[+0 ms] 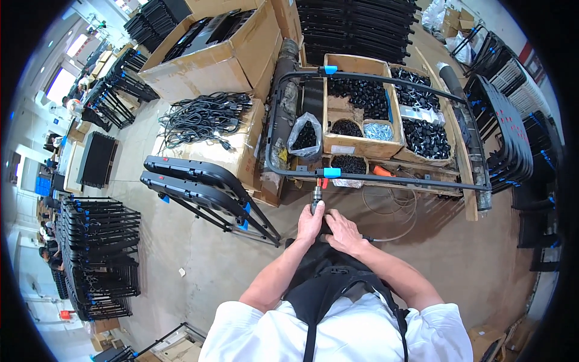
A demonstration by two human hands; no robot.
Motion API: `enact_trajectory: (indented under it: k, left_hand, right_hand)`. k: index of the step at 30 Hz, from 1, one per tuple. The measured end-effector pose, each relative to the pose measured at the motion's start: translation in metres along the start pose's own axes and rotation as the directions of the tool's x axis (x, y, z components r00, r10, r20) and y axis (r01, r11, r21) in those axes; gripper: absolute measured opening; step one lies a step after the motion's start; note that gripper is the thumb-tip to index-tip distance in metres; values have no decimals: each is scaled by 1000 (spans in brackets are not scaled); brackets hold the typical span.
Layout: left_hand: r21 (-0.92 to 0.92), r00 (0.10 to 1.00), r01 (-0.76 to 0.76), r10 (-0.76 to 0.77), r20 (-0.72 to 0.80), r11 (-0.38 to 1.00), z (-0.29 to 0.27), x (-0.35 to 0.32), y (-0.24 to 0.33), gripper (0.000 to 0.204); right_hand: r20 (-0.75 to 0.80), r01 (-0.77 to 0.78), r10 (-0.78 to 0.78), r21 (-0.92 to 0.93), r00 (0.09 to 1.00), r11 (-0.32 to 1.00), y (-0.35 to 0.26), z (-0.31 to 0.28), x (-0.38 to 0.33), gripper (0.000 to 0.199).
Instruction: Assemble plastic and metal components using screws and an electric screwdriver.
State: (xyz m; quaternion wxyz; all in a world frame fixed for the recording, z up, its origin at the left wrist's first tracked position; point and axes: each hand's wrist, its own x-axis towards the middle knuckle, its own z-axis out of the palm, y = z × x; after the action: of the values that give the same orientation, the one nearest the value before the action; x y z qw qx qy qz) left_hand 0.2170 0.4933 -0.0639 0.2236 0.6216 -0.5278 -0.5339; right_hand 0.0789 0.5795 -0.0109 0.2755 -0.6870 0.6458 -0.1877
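Observation:
Both hands are on a drill [317, 194], its metal chuck pointing away from me. My left hand [310, 222] is closed round its front part, the thumb along the top. Wrapped over its rear is my right hand [342, 231]; the grip itself is mostly hidden, and a thin clear hose leads off beside that wrist. The drill's tip meets the near bar of a black tubular frame [386, 179], beside a blue clip [332, 173] and a small red piece. That frame lies across the parts bench, with another blue clip [330, 70] on its far bar.
Under the frame are a wooden tray [362, 146] of black plastic parts and silver screws, and a clear bag [305, 136] of black parts. Coiled black cables [208, 117] lie on a carton at left. Folded black frames [199, 187] stand nearby. An orange-handled tool [382, 171] rests on the bench.

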Motion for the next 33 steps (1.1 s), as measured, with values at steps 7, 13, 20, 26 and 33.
enact_trajectory:
  k: [7,13,20,26,33]
  left_hand:
    - [-17,1000,15,-15,3,1000,-2,-11,2,53]
    - [-28,999,33,-33,0,999,-4,-17,2,55]
    - [-52,999,43,-43,3,998,5,-27,-8,50]
    - [-128,993,37,-23,112,991,31,-34,-1,50]
    - [-119,997,32,-24,68,992,38,-28,2,50]
  right_hand:
    - [-24,-1,1,21,1000,1000,-2,3,-7,53]
    - [19,-50,50,5,999,999,-3,8,-11,57]
    - [-12,5,-5,-34,1000,999,-5,2,-26,55]
    - [13,-126,128,-83,992,989,7,-15,-43,63]
    - [23,-143,145,-59,989,988,21,-17,-38,75]
